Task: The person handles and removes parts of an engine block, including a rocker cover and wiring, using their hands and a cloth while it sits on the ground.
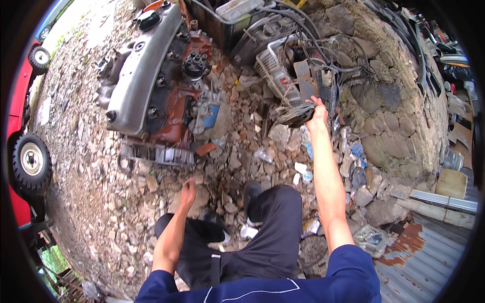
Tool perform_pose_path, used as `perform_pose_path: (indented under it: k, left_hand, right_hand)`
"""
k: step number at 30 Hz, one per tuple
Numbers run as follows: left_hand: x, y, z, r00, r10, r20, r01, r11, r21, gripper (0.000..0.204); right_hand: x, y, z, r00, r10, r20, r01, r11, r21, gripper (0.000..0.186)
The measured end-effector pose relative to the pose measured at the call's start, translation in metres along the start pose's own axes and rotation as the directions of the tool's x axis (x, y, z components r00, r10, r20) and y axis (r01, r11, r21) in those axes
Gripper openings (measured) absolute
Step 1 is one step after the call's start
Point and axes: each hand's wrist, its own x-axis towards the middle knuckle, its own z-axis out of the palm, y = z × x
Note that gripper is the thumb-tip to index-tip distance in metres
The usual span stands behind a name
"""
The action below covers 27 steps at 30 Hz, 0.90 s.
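Observation:
My right hand (317, 115) reaches forward at full arm's length, its fingers closed on a grey bundle of wires (294, 115). The bundle is blurred, so its single strands are hard to make out. Just beyond it stand a white plastic basket (277, 76) and a flat rusty metal piece (304, 80) among tangled cables (339, 63). Low over the rubble, in front of my left knee, hangs my left hand (188, 191). Its fingers are loosely curled in, and nothing shows in them. Nearest to it is the lower end of an engine (144, 76) with a long metal cover.
Loose stones (96, 166) cover the ground around my shoes. A stone wall (389, 116) slopes along the right, above rusty corrugated sheet (429, 257) and a yellowish jerrycan (451, 183). At the far left is a red vehicle with a black tyre (31, 160). Plastic litter lies near my knees.

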Motion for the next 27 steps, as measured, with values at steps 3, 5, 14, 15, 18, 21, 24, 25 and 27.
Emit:
perform_pose_path:
  k: [3,5,14,15,18,21,24,25,27]
  left_hand:
    - [-0.047,0.092,-0.009,0.984,0.170,0.057,-0.171,0.985,0.012,0.072]
    - [-0.089,0.166,-0.028,0.978,0.199,0.068,-0.190,0.975,-0.117,0.071]
    - [-0.267,0.347,-0.112,0.782,0.619,0.073,-0.591,0.774,-0.227,0.038]
    - [-0.287,0.353,-0.119,0.771,0.619,0.152,-0.567,0.775,-0.278,0.037]
    - [-0.327,0.340,-0.142,0.681,0.725,0.104,-0.711,0.688,-0.143,0.026]
    - [-0.341,0.293,-0.156,0.759,0.651,-0.006,-0.650,0.757,-0.074,0.022]
    - [-0.342,0.238,-0.187,0.861,0.494,-0.120,-0.493,0.869,0.040,0.025]
    - [-0.347,0.226,-0.203,0.926,0.367,-0.087,-0.357,0.927,0.114,0.032]
    - [-0.315,0.118,-0.213,0.925,0.371,-0.079,-0.308,0.856,0.416,0.072]
  right_hand:
    - [-0.053,-0.028,-0.008,0.987,0.091,0.129,-0.091,0.996,-0.006,0.042]
    - [-0.097,-0.054,-0.008,0.961,0.118,0.251,-0.119,0.993,-0.011,0.044]
    - [-0.346,-0.110,0.046,0.839,0.276,0.469,-0.032,0.885,-0.465,0.050]
    - [-0.363,-0.107,0.047,0.807,0.307,0.505,-0.048,0.885,-0.462,0.050]
    - [-0.418,-0.099,0.062,0.787,0.347,0.510,-0.037,0.852,-0.522,0.051]
    - [-0.451,-0.093,0.071,0.821,0.369,0.436,-0.030,0.790,-0.612,0.065]
    - [-0.448,-0.074,0.051,0.892,0.354,0.281,-0.147,0.816,-0.560,0.069]
    - [-0.450,-0.075,0.045,0.906,0.366,0.214,-0.225,0.843,-0.489,0.069]
    - [-0.442,-0.065,0.035,0.894,0.420,0.158,-0.375,0.892,-0.253,0.060]
